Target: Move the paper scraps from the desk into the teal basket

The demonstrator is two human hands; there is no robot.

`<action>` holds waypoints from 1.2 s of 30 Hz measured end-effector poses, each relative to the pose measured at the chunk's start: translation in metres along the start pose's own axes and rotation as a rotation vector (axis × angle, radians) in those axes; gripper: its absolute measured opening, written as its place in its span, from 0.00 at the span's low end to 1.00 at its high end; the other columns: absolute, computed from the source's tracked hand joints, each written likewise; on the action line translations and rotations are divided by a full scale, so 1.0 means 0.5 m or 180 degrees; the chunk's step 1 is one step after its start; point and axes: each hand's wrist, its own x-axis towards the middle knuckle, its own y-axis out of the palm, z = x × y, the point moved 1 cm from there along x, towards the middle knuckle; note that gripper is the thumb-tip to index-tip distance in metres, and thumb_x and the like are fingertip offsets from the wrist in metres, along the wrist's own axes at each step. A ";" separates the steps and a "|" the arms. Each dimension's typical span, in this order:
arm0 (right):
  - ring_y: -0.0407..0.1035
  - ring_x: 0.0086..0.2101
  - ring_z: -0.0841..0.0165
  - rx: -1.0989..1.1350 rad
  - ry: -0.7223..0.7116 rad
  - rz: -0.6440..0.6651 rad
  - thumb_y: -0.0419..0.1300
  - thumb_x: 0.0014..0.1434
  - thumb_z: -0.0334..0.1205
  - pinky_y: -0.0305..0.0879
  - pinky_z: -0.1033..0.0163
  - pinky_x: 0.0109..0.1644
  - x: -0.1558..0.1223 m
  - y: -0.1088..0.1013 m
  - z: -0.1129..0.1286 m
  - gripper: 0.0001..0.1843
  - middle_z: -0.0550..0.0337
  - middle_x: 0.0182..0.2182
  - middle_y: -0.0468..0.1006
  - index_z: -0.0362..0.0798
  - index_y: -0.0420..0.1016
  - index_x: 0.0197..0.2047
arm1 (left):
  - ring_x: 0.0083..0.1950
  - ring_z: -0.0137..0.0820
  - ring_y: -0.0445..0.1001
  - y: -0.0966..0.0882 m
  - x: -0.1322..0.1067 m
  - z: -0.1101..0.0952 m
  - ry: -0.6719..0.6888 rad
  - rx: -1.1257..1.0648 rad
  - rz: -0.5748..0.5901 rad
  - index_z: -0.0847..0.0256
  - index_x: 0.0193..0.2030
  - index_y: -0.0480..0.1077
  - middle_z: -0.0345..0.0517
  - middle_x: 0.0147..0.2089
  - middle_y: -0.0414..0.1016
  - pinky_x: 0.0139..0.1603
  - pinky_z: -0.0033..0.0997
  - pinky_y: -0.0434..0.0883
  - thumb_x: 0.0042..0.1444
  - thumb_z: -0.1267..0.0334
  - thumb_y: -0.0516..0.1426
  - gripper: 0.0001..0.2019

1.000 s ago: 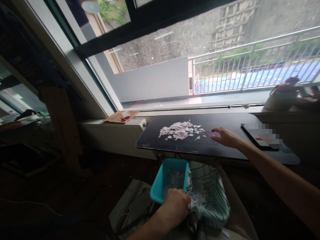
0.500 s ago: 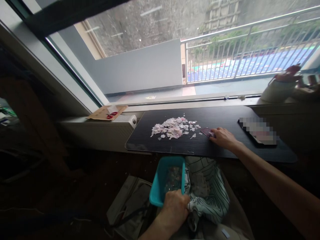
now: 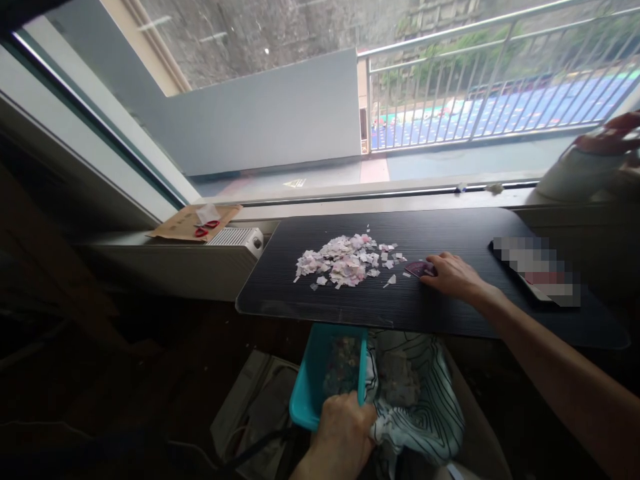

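My right hand (image 3: 453,275) rests on the dark table (image 3: 440,230), its fingers closed on a thin, dark purplish card (image 3: 419,268) that lies flat against the surface. To the left of the card spreads a pile of small torn paper scraps (image 3: 345,259), white and pale pink, with a few loose bits at its right edge. Below the table's front edge, my left hand (image 3: 345,423) grips the near right rim of a turquoise plastic basket (image 3: 306,393). Scraps lie inside the basket. Beside it, a striped cloth bag (image 3: 440,407) stands with its mouth spread, more scraps within.
A phone-like dark object (image 3: 535,273), partly blurred out, lies at the table's right. Red-handled scissors (image 3: 206,229) sit on a brown envelope (image 3: 175,225) on the left sill, by a white radiator (image 3: 240,240). A pale container (image 3: 575,173) stands on the right sill.
The camera view has shifted, so the table appears slightly closer. Both hands keep their holds; the card has barely moved, and the basket sits a little lower in view.
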 end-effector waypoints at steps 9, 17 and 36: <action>0.70 0.35 0.62 0.0506 0.0234 -0.0135 0.55 0.52 0.56 0.64 0.59 0.38 -0.029 0.005 -0.015 0.25 0.48 0.45 0.71 0.47 0.71 0.46 | 0.35 0.34 0.71 0.004 0.019 0.025 0.0144 -0.0091 0.0107 0.60 0.29 0.70 0.46 0.32 0.73 0.34 0.29 0.62 0.48 0.74 0.52 0.08; 0.72 0.31 0.64 0.0749 -0.0145 -0.0589 0.49 0.59 0.43 0.60 0.63 0.32 -0.041 -0.008 0.000 0.15 0.58 0.33 0.79 0.51 0.70 0.45 | 0.34 0.33 0.70 0.015 0.024 0.031 0.0179 -0.0141 -0.0108 0.60 0.28 0.71 0.45 0.30 0.72 0.32 0.29 0.60 0.49 0.75 0.53 0.08; 0.71 0.36 0.67 0.0857 -0.1257 -0.0280 0.48 0.60 0.35 0.63 0.65 0.38 -0.083 -0.015 0.061 0.17 0.58 0.42 0.77 0.53 0.72 0.48 | 0.35 0.34 0.71 -0.010 0.027 0.031 0.0081 -0.0173 0.0000 0.60 0.30 0.72 0.45 0.32 0.72 0.34 0.29 0.62 0.55 0.69 0.54 0.07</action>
